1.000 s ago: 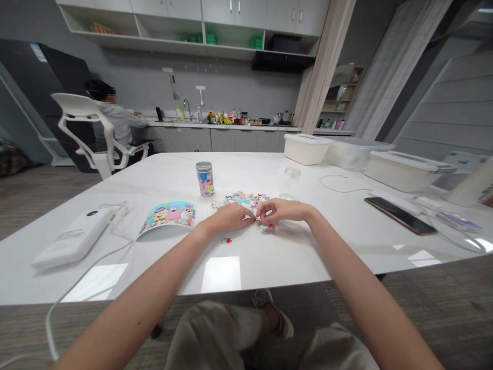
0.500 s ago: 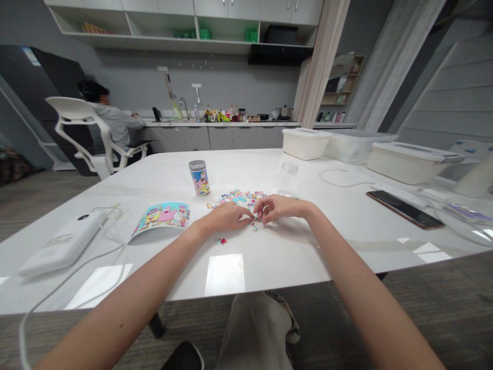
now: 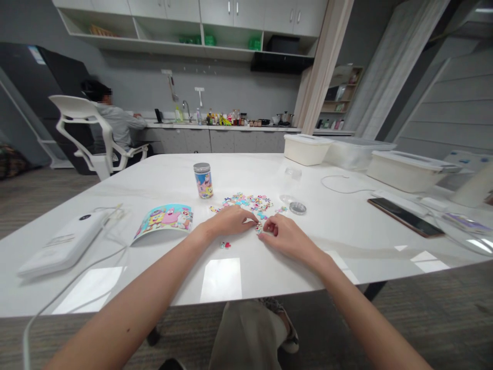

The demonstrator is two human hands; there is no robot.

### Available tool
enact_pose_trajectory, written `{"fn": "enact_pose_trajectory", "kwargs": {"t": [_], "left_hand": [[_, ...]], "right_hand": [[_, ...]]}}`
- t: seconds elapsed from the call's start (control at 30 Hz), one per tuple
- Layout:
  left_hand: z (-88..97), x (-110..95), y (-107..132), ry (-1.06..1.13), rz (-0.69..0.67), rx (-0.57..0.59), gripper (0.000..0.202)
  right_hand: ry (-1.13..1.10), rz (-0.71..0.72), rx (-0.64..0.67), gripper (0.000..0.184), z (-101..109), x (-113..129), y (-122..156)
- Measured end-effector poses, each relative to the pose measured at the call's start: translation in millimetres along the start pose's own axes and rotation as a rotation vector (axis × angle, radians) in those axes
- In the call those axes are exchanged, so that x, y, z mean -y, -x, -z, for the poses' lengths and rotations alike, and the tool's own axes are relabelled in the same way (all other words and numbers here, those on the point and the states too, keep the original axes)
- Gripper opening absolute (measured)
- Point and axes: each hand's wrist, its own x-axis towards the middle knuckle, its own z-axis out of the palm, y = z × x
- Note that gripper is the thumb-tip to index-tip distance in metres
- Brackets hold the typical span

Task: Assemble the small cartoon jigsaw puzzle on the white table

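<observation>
Both hands rest on a white table (image 3: 269, 267) in front of a scatter of small colourful puzzle pieces (image 3: 248, 201). My left hand (image 3: 228, 222) has its fingers curled, fingertips at a small piece (image 3: 259, 227) between the hands. My right hand (image 3: 283, 234) is curled too, its fingertips pinching at that same piece. One loose piece (image 3: 225, 245) lies just below my left wrist. A small tin (image 3: 203, 180) with a cartoon label stands behind the pieces. A cartoon picture sheet (image 3: 165, 218) lies to the left.
A round clear lid (image 3: 297, 207) sits right of the pieces. A white device (image 3: 63, 244) with a cable lies far left; a dark phone (image 3: 404, 217) and white lidded bins (image 3: 408, 168) stand at right. A person sits in a white chair (image 3: 87, 131) by the far counter.
My right hand has drawn back toward me and down, uncovering the clear lid; the left hand stays in place. The view has shifted slightly.
</observation>
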Motion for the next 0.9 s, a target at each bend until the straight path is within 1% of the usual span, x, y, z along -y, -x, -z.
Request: {"fn": "enact_pose_trajectory", "kwargs": {"t": [0.07,0.13,0.2,0.33,0.6,0.9], "left_hand": [[0.6,-1,0,0.019,-0.005,-0.011,0.027],[0.5,-2,0,0.030,-0.003,-0.018,0.026],[-0.6,-1,0,0.037,0.002,-0.030,0.026],[-3.7,2,0,0.073,0.020,-0.052,0.025],[-6.2,3,1,0.114,0.025,-0.093,0.024],[-5.4,1,6,0.122,0.034,-0.103,0.024]], "right_hand": [[0.052,0.026,-0.134,0.009,-11,4,9],[0.080,0.058,-0.165,0.009,-19,6,11],[0.094,0.074,-0.165,0.007,-22,7,10],[0.090,0.076,-0.175,0.007,-21,7,9],[0.068,0.097,-0.239,0.006,-23,2,9],[0.090,0.092,-0.220,0.005,-24,0,8]]}}
